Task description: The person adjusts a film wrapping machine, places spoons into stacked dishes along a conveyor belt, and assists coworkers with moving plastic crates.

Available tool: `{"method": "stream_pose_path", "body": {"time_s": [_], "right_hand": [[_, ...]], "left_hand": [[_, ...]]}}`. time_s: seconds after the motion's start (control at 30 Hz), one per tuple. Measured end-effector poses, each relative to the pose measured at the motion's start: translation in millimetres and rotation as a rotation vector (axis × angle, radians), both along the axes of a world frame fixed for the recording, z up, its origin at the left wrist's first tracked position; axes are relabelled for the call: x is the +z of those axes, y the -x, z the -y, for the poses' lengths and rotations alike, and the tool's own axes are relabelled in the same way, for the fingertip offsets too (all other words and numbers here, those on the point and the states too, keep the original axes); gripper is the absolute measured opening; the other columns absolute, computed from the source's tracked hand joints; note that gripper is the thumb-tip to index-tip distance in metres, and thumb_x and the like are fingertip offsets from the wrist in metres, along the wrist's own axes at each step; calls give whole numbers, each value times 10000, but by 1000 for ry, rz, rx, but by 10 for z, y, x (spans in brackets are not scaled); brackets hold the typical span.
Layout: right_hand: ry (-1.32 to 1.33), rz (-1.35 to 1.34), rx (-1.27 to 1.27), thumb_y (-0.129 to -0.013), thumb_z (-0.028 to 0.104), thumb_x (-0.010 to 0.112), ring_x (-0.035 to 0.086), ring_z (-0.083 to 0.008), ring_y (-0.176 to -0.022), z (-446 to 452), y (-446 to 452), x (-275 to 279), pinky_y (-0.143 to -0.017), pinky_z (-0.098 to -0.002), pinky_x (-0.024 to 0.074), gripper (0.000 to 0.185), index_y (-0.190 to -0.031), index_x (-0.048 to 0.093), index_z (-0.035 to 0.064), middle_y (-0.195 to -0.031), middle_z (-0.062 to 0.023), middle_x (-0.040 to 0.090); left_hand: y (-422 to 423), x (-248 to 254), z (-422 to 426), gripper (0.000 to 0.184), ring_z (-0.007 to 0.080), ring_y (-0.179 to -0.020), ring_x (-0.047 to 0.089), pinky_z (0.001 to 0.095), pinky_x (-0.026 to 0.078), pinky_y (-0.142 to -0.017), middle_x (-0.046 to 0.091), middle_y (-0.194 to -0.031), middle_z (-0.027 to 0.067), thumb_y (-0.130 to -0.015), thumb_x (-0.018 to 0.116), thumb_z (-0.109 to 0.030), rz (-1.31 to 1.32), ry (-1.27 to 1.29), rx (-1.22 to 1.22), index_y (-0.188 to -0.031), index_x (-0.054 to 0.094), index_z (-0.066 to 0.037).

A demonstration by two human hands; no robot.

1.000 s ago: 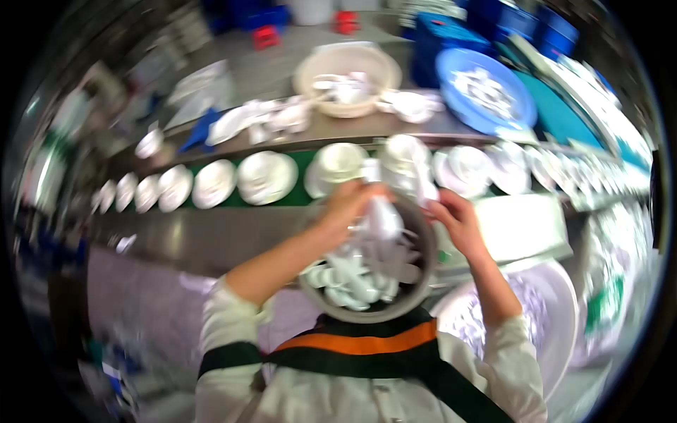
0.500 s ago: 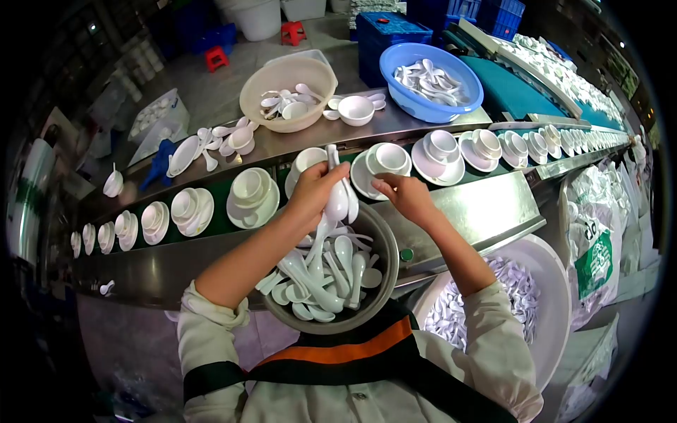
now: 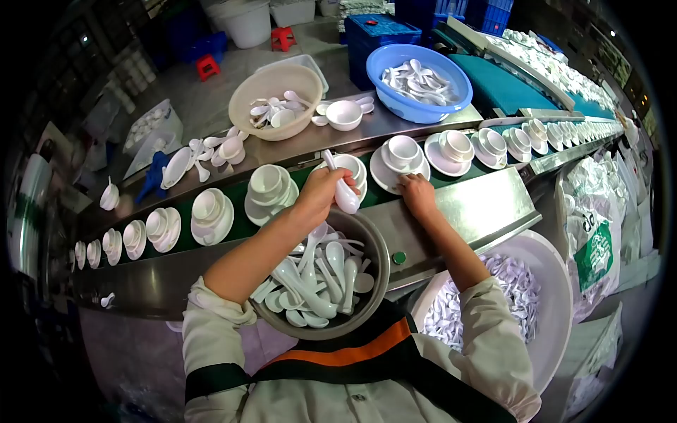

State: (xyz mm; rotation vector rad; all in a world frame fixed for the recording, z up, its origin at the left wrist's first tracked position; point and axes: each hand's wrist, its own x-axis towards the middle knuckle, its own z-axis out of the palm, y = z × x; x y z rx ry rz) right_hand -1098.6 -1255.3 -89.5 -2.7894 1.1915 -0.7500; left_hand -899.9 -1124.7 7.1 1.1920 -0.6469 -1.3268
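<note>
The left hand (image 3: 323,192) is gripping a white ceramic soup spoon (image 3: 346,197), its fingers clamping around the middle. The handle is poking up beyond the fingers, away from the wearer, while the bowl is hanging out below the thumb side, tilting down toward the right. Whether a second spoon is nesting inside that grip cannot be told. The spoon is hovering in front of a cup and saucer set (image 3: 352,168) on the green conveyor belt (image 3: 240,227), above the far rim of a grey basin (image 3: 383,271) that is holding a heap of loose soup spoons (image 3: 310,282).

The right hand (image 3: 419,195) is reaching to the near edge of a white saucer (image 3: 381,175), on which a small bowl (image 3: 403,151) is standing. Its fingers are curling close together at the saucer's rim; whether they are pinching it cannot be told. The held spoon is staying well clear of these fingers, to their left.

Beyond the belt, a beige basin (image 3: 243,92) and a blue basin (image 3: 421,111) are holding more white spoons. Beside the wearer's right arm, a large white tub (image 3: 557,303) is containing many small white spoons.
</note>
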Motion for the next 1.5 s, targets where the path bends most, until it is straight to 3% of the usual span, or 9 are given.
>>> {"method": "stream_pose_path", "body": {"time_s": [0.1,0.27,0.53,0.73,1.03,1.17,1.27,1.37,1.5], "right_hand": [[-139,17,23,-834,244,546,587,-245,-831,-155,-104,222,-724,-338,475,266,-1025,595,66,-907,-83,624],[-1339,866,443,-879,265,529,586,-134,-837,-591,-202,794,-686,-244,508,369,-1103,541,-28,-924,-97,597],[-1008,837,155,-835,175,586,575,-95,-683,-156,99,356,-590,-228,492,205,-943,615,4,-773,-62,625],[-135,64,-192,-764,402,598,614,-276,-655,75,141,11,-553,-378,459,319,-841,635,94,-705,-110,628],[-1186,744,414,-846,261,579,560,-95,-655,-403,-74,674,-563,-214,490,307,-984,596,-13,-765,-28,585],[-806,592,99,-828,152,565,525,-75,-514,-68,248,434,-436,-237,431,186,-849,600,-29,-609,-37,556],[-119,-70,66,-714,203,584,545,-341,-503,719,775,-496,-459,-406,392,258,-603,553,-27,-582,-236,552],[-75,135,-235,-710,203,571,532,-374,-475,854,805,-634,-453,-467,379,279,-567,560,-36,-531,-215,542],[119,46,-102,-781,260,585,537,-374,-664,777,572,-517,-593,-459,401,278,-691,555,-1,-657,-180,549]], "left_hand": [[51,10,94,217,239,-777,602,359,499,-733,572,-859,144,-873,453,-140,-84,75,4,-960,506,52],[254,-62,357,301,222,-864,578,319,470,-791,563,-925,149,-919,396,-196,-66,148,41,-1059,459,63],[192,-225,389,326,140,-780,549,271,447,-648,563,-926,73,-915,386,-248,334,-17,6,-1064,529,4],[92,-144,266,344,124,-708,521,266,423,-613,537,-896,50,-905,402,-291,448,-46,-50,-1043,561,-19],[261,-76,267,344,173,-776,592,273,497,-696,583,-843,104,-920,434,-248,93,109,-147,-1049,501,65],[305,-24,41,431,116,-740,548,223,458,-646,562,-852,75,-793,640,-300,680,179,-87,-1041,521,32],[236,-169,-390,359,187,-739,564,319,461,-664,583,-780,53,-644,711,-211,728,381,-527,-930,583,-36],[333,65,-720,368,273,-834,572,402,438,-686,593,-812,127,-501,672,-151,1626,342,-1226,-845,593,-48],[177,-499,-1017,333,262,-916,526,401,331,-823,565,-893,83,-631,627,-231,1983,648,-913,-936,556,-117]]}}
